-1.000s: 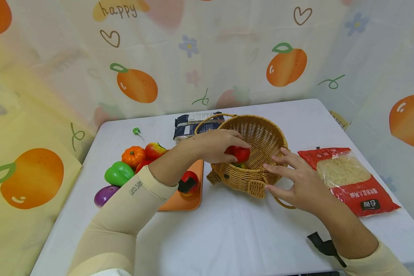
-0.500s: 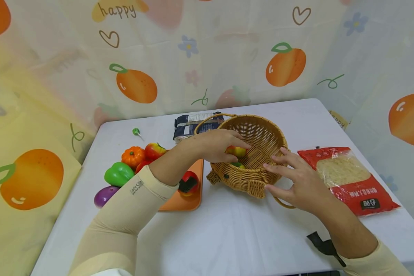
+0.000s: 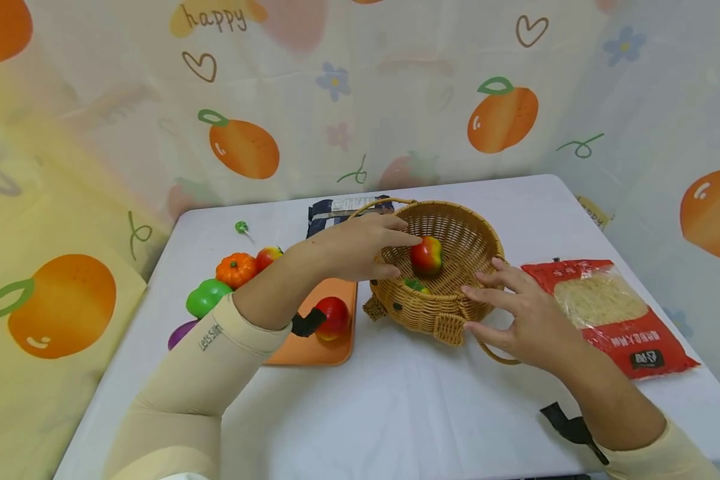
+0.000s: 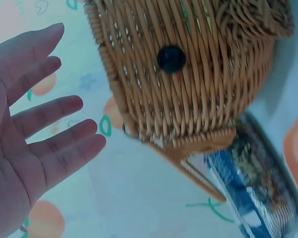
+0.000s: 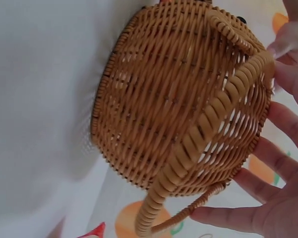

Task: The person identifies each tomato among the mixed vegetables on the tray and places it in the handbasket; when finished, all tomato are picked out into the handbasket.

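Observation:
A wicker basket (image 3: 420, 313) with a pig-like face stands in the middle of the table. A red-and-yellow apple-like fruit (image 3: 427, 257) lies inside it, near a partly hidden green-and-yellow piece (image 3: 417, 285). Over the basket's left rim hovers my left hand (image 3: 360, 247), fingers spread and holding nothing; the left wrist view shows its palm beside the wicker wall. My right hand (image 3: 522, 313) rests extended fingertips against the basket's right rim. In the right wrist view those fingers (image 5: 283, 163) lie along the rim, close to the looped handle (image 5: 188, 144).
Left of the basket is an orange tray (image 3: 336, 357) bearing a red fruit (image 3: 333, 318). Beyond my left arm lie a pumpkin (image 3: 237, 270), green pepper (image 3: 207, 298) and lollipop (image 3: 242, 227). A dark packet (image 3: 324, 217), red noodle bag (image 3: 618, 317) and black strap (image 3: 570, 427) lie around.
My left hand has let go of the red-and-yellow fruit, which now sits in the basket. That hand has drawn back slightly up and left. My right hand stays at the rim.

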`<state>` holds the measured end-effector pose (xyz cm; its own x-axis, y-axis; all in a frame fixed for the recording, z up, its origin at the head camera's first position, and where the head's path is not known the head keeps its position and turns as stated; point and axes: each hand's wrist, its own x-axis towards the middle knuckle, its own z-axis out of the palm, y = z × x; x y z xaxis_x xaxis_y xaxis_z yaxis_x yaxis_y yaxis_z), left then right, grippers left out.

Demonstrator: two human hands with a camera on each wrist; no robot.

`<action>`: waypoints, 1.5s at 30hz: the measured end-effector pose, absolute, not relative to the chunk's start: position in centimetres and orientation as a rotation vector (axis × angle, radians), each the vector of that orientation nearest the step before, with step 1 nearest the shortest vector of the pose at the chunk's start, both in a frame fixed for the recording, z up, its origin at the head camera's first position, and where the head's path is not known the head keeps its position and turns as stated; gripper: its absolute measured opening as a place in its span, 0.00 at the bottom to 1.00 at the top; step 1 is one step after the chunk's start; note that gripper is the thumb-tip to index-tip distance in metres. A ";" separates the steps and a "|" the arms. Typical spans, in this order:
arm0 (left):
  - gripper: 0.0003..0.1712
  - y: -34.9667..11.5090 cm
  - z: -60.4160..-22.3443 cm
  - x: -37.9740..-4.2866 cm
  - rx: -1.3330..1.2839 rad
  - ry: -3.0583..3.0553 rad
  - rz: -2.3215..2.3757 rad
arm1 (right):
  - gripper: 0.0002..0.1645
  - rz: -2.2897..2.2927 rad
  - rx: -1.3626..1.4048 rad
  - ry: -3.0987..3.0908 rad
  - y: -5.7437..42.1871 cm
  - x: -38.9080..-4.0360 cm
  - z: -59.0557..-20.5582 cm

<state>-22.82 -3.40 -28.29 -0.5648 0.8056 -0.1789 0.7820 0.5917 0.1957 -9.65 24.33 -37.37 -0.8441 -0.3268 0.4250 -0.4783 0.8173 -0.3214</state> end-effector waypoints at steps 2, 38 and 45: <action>0.35 -4.2 -28.1 -22.7 1.288 2.590 0.134 | 0.33 0.593 0.623 -2.647 24.4 -9.7 -37.2; 0.29 -11.1 -36.3 -21.8 0.953 2.344 0.149 | 0.32 0.503 0.550 -2.947 24.4 -10.0 -34.6; 0.27 -11.8 -36.4 -21.4 0.959 2.359 0.192 | 0.32 0.528 0.560 -2.939 24.2 -9.9 -34.7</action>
<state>-21.41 -11.78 -36.38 -0.5737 0.6773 -0.4606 0.5937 0.7313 0.3359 -9.94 24.24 -34.68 -0.9268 -0.3377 0.1642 -0.3737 0.8718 -0.3166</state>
